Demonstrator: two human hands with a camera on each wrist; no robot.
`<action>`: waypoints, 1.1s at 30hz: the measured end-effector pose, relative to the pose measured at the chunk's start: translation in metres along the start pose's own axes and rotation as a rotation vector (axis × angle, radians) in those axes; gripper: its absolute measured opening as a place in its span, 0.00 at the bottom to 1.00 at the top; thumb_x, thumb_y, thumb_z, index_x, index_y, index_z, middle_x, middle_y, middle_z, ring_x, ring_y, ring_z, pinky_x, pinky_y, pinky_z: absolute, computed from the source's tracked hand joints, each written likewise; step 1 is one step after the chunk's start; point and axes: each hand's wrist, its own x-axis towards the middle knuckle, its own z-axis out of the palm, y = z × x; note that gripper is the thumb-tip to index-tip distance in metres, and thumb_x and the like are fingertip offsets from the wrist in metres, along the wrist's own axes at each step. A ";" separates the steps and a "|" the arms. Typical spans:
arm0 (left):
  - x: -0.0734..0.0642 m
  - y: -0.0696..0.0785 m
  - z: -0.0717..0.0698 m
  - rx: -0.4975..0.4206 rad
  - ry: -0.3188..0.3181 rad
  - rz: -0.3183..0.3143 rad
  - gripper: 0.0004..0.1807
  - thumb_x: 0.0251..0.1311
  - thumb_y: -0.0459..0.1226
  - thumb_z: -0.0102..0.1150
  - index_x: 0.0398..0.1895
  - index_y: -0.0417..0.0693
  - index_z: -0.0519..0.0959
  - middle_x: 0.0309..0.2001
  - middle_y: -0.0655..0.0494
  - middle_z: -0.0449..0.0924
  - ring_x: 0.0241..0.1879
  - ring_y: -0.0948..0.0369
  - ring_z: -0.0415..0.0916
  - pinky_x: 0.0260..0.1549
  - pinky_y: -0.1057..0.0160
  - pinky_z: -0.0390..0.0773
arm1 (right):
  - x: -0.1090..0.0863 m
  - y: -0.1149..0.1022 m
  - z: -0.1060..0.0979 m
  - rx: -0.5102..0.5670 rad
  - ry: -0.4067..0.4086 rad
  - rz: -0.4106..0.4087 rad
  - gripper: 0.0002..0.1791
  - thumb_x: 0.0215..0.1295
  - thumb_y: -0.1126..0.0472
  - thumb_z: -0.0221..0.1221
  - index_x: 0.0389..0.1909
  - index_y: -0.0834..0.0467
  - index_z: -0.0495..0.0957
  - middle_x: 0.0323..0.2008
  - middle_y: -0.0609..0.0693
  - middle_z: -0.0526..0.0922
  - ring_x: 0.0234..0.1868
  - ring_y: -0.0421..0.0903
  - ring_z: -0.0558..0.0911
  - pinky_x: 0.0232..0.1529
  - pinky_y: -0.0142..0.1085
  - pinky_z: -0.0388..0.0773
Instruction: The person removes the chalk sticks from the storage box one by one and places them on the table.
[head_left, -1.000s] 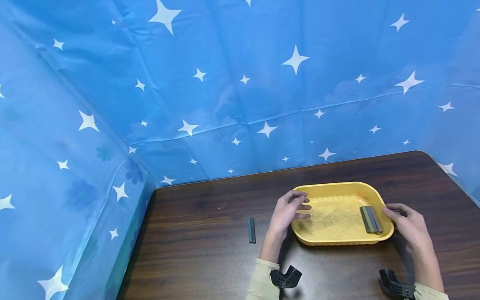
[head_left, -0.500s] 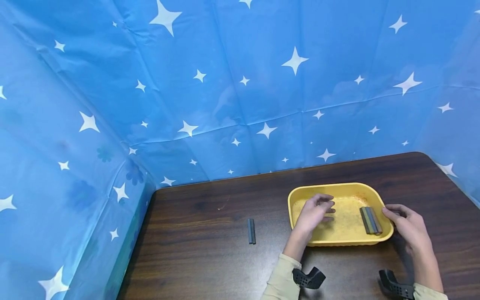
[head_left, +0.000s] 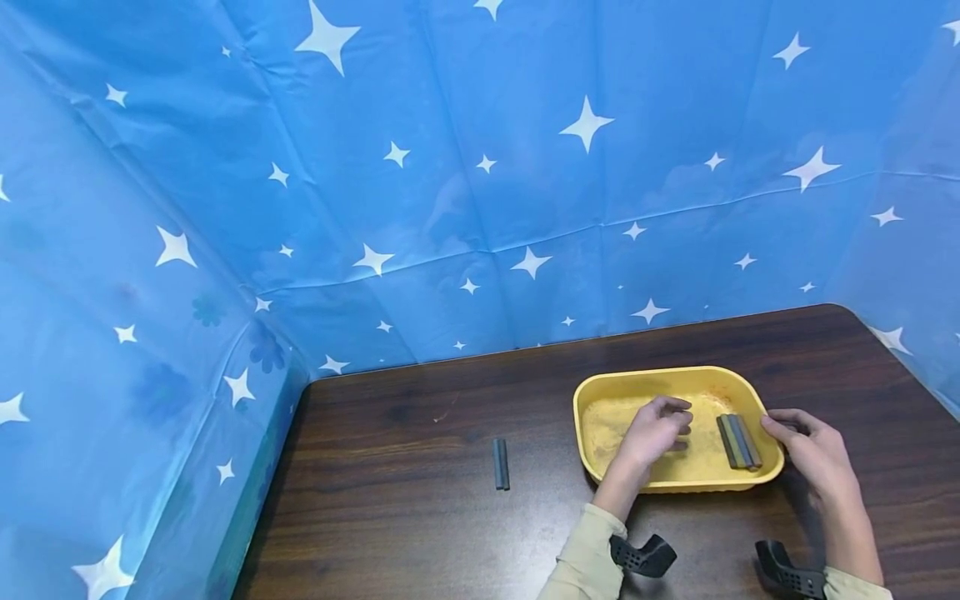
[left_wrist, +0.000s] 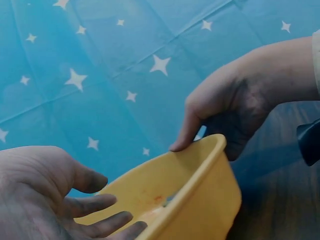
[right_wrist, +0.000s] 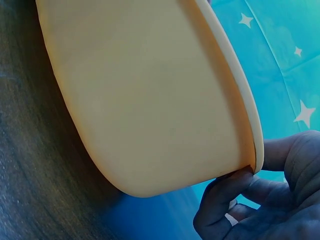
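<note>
A yellow plastic tray (head_left: pixel 603 421) with rounded corners stands on the dark wooden table. My right hand (head_left: pixel 821 450) pinches its right rim between thumb and fingers; the right wrist view shows the fingers (right_wrist: pixel 222 197) tucked under the lip. Inside the tray, at its right end, several slim coloured sticks (head_left: pixel 738 442) lie side by side, dark, yellowish green, blue-grey and brown. Over the tray's middle hovers my left hand (head_left: pixel 656 429), its fingers loosely bent and holding nothing. In the left wrist view the sticks are mostly hidden behind the tray wall (left_wrist: pixel 210 200).
Two dark blue-grey sticks (head_left: pixel 501 464) lie together on the table (head_left: pixel 390 517), left of the tray. A blue curtain with white stars (head_left: pixel 450 192) hangs behind and along the left side of the table. Each wrist wears a black camera mount (head_left: pixel 643 556).
My left hand has moved right, from the tray's left rim to over its middle. The right hand keeps its grip on the rim, and the sticks lie as before.
</note>
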 end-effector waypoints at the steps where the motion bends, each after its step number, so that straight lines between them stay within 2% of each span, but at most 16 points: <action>1: 0.000 -0.001 0.002 0.001 -0.001 -0.003 0.11 0.68 0.30 0.57 0.51 0.35 0.81 0.38 0.55 0.79 0.42 0.52 0.80 0.47 0.45 0.84 | 0.000 0.000 0.000 -0.002 0.001 0.001 0.33 0.81 0.50 0.50 0.68 0.76 0.64 0.55 0.72 0.74 0.33 0.34 0.76 0.30 0.32 0.80; 8: -0.001 -0.008 0.022 0.035 0.000 -0.021 0.11 0.67 0.29 0.58 0.50 0.36 0.81 0.33 0.59 0.77 0.32 0.61 0.72 0.38 0.55 0.82 | 0.001 0.001 0.000 -0.003 0.006 0.008 0.32 0.81 0.50 0.50 0.68 0.75 0.65 0.54 0.70 0.75 0.33 0.35 0.76 0.29 0.32 0.79; 15: 0.006 -0.011 0.037 0.022 0.043 -0.068 0.09 0.66 0.28 0.60 0.48 0.38 0.81 0.36 0.56 0.78 0.33 0.58 0.73 0.44 0.46 0.83 | 0.002 0.002 0.000 0.001 0.011 0.001 0.32 0.81 0.50 0.50 0.67 0.76 0.66 0.54 0.71 0.75 0.33 0.34 0.76 0.29 0.32 0.79; 21: 0.012 -0.014 0.041 0.007 0.058 -0.095 0.10 0.66 0.27 0.60 0.49 0.38 0.80 0.38 0.52 0.79 0.36 0.54 0.76 0.46 0.45 0.82 | 0.002 0.002 0.001 0.006 0.006 -0.004 0.31 0.81 0.51 0.50 0.67 0.76 0.66 0.50 0.68 0.77 0.33 0.35 0.77 0.29 0.32 0.79; 28: 0.015 -0.014 0.049 -0.005 0.054 -0.112 0.10 0.64 0.27 0.59 0.47 0.40 0.80 0.36 0.53 0.78 0.38 0.55 0.77 0.48 0.44 0.82 | 0.003 0.000 0.000 0.001 0.007 0.004 0.31 0.81 0.52 0.50 0.67 0.75 0.66 0.53 0.70 0.77 0.34 0.36 0.76 0.30 0.31 0.79; 33: 0.016 -0.014 0.054 -0.018 0.079 -0.117 0.10 0.64 0.27 0.60 0.47 0.39 0.78 0.34 0.53 0.78 0.37 0.55 0.78 0.48 0.44 0.82 | 0.004 0.001 0.000 -0.011 0.003 0.007 0.30 0.80 0.52 0.51 0.67 0.75 0.67 0.52 0.70 0.77 0.35 0.37 0.76 0.30 0.32 0.78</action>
